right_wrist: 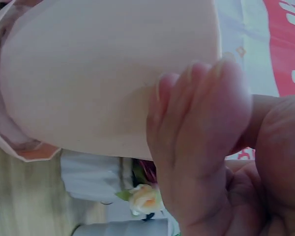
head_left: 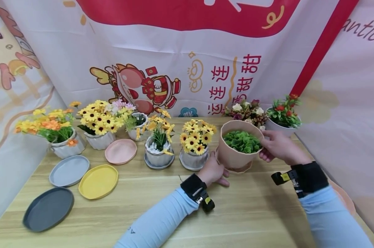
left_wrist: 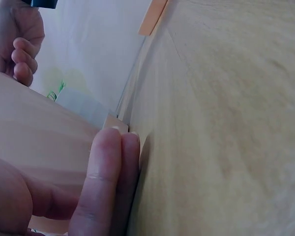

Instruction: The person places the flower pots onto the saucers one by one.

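Note:
A large peach flowerpot (head_left: 236, 153) with green leaves (head_left: 242, 140) inside stands at the right, over a matching saucer (head_left: 239, 170). My right hand (head_left: 278, 146) grips the pot's right rim. In the right wrist view, its fingers (right_wrist: 199, 103) curl against the pot wall (right_wrist: 93, 83). My left hand (head_left: 214, 170) is low at the saucer's front left side. Two straight fingers (left_wrist: 102, 182) lie close along the tabletop beside the saucer's edge in the left wrist view, with the pot's wall (left_wrist: 34, 132) behind; they partly hide the saucer.
Left of the pot are yellow daisies (head_left: 195, 136) in a white pot and orange-yellow flowers (head_left: 159, 134); more potted flowers line the back. Blue (head_left: 69, 170), yellow (head_left: 99, 182), pink (head_left: 121, 151) and dark grey (head_left: 48, 209) saucers lie at left. Red-flowered plant (head_left: 284, 115) stands behind my right hand.

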Tool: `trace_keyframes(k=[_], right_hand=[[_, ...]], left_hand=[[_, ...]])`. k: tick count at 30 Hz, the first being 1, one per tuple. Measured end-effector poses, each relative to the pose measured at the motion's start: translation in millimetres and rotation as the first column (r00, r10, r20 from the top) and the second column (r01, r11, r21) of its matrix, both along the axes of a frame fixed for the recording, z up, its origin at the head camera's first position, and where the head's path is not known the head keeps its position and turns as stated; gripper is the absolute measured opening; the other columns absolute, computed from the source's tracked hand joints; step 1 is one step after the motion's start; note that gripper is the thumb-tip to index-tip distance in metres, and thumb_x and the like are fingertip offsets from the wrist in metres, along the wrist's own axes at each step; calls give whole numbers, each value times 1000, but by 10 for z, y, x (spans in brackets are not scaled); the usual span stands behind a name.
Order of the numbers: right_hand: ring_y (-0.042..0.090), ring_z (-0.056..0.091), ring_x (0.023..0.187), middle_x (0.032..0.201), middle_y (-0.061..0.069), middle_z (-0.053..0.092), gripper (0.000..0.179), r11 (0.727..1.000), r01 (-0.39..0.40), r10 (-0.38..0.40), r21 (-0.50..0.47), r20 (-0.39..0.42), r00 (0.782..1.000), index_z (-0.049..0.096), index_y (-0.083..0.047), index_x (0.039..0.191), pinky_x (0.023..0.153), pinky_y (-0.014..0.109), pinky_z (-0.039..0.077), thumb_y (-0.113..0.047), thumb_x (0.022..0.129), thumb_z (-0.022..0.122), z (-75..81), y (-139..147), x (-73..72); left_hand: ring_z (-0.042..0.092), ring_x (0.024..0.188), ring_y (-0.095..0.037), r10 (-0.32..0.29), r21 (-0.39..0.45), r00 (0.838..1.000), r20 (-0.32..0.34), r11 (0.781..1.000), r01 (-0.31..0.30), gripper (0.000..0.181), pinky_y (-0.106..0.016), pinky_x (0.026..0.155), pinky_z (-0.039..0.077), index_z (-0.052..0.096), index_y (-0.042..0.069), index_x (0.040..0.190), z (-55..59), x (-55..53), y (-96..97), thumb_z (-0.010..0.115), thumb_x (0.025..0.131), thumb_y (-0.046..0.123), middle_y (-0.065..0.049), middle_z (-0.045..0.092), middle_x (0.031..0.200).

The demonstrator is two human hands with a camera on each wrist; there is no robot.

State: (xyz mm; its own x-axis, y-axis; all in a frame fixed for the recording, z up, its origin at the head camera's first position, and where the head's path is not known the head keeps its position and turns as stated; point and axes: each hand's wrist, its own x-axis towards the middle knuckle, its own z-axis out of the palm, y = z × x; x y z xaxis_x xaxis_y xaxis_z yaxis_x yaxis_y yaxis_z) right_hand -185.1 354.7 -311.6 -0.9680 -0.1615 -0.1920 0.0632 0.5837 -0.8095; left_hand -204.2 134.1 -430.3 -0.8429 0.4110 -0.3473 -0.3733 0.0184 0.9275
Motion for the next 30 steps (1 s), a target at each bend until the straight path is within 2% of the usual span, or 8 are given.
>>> trace_keyframes(k=[6,13,20,25,30], right_hand=[[17,64,58,69,13,65,53,1000,20,-20,-3,31,999,18,14,150,54,36,59,-12,107,35,-59,-27,-45],[19,64,57,69,12,65,49,999,50,-50,7,32,998,28,14,147,54,37,59,-12,105,34,-76,-26,-42],[22,67,61,74,15,68,51,999,47,-48,14,29,998,29,15,147,57,38,60,-16,107,38,-66,9,-18],[31,68,67,77,16,69,53,998,40,-40,57,1,999,29,13,148,62,42,61,-17,106,42,6,133,53],[28,67,65,74,12,68,47,989,19,-12,149,-47,999,37,12,144,59,38,59,-15,106,42,79,359,201]], left_hand=[[59,48,-27,4,-6,1000,-4,1000,-4,51,-43,53,60,27,9,145,-7,-9,5,39,99,-8,-19,59,76],[59,48,-26,5,-12,1000,-3,1000,-5,56,-43,53,60,22,10,150,-10,-18,1,40,99,-7,-19,60,76],[61,46,-27,0,-41,1000,1,999,0,58,-43,53,60,19,9,152,-30,-19,9,41,99,-6,-19,61,75],[61,46,-28,5,-39,1000,-6,999,-5,58,-43,53,60,19,7,151,-36,-16,13,41,99,-7,-20,61,75],[61,47,-28,1,-40,1000,-8,999,-1,57,-43,53,60,21,7,150,-46,-13,18,41,99,-7,-19,61,75]])
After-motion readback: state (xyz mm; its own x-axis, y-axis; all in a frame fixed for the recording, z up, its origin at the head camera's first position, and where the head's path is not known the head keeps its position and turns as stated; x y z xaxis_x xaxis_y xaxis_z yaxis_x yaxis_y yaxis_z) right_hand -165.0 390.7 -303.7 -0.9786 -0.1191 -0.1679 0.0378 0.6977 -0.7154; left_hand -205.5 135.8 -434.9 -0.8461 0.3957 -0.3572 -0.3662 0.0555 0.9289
